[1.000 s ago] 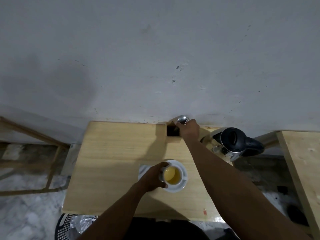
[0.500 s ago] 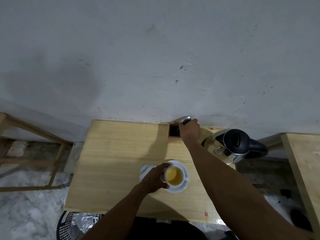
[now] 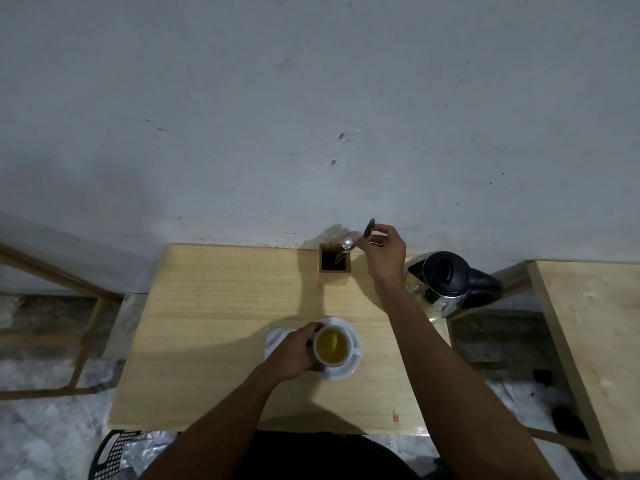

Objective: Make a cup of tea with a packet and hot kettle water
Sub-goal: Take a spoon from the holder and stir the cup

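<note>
A white cup (image 3: 333,348) of yellowish tea stands on a white saucer (image 3: 346,370) near the table's middle front. My left hand (image 3: 294,353) grips the cup's left side. My right hand (image 3: 382,252) is raised at the far edge and pinches a metal spoon (image 3: 370,227) by its handle, just above and to the right of a wooden utensil holder (image 3: 334,268). Another spoon (image 3: 346,245) still leans in the holder. A steel kettle (image 3: 446,284) with a black lid stands at the right edge. A pale packet (image 3: 277,337) lies flat under my left hand.
The wooden table (image 3: 221,327) backs against a grey wall. A second wooden table (image 3: 588,327) stands to the right across a gap. A black mesh bin (image 3: 116,453) sits on the floor at the front left. A wooden frame (image 3: 86,323) stands to the left.
My right hand has come up and to the right from the holder's opening with a spoon in its fingers. My left hand has stayed on the cup.
</note>
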